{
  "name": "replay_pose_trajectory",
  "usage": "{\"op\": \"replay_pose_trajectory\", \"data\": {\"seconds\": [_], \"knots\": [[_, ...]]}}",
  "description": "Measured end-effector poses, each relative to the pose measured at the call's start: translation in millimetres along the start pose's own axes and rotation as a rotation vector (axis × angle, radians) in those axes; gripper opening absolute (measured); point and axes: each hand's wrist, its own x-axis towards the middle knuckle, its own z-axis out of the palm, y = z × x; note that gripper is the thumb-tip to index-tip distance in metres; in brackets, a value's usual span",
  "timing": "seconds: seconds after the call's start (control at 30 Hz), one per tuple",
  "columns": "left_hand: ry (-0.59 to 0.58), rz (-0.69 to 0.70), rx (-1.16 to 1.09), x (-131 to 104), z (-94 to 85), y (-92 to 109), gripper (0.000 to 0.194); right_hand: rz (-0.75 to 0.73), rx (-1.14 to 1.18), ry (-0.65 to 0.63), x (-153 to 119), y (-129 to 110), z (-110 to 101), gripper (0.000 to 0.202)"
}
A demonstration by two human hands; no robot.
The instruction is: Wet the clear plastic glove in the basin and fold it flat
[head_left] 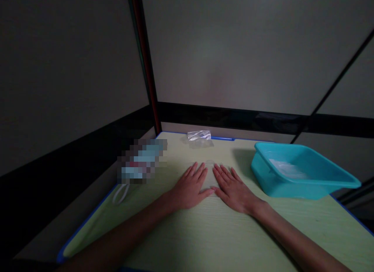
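My left hand (191, 186) lies flat on the table, fingers stretched out and pointing away from me. Beside it, my right hand (233, 189) is also palm down and open, and the two thumbs meet or nearly meet. Under and between them is a thin, see-through flat piece (210, 177) that looks like a clear plastic bag or film. Most of it is hidden by my hands, and its full outline is hard to make out.
On the right stands a turquoise plastic basin (286, 188) with whitish, clear packets (288, 168) inside. Crumpled clear plastic (200, 138) lies at the table's far edge near a blue strip (222, 138). A pixelated object with a white loop (120, 194) is at left on the blue-edged table (204, 237).
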Motion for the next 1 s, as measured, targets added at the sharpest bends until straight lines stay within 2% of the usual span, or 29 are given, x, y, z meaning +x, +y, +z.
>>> {"op": "replay_pose_trajectory", "data": {"seconds": [1.0], "knots": [[0.028,-0.012,0.025,-0.8,4.2,-0.6,0.066,0.056,-0.006,-0.008,-0.4,-2.4,-0.7,0.065]]}}
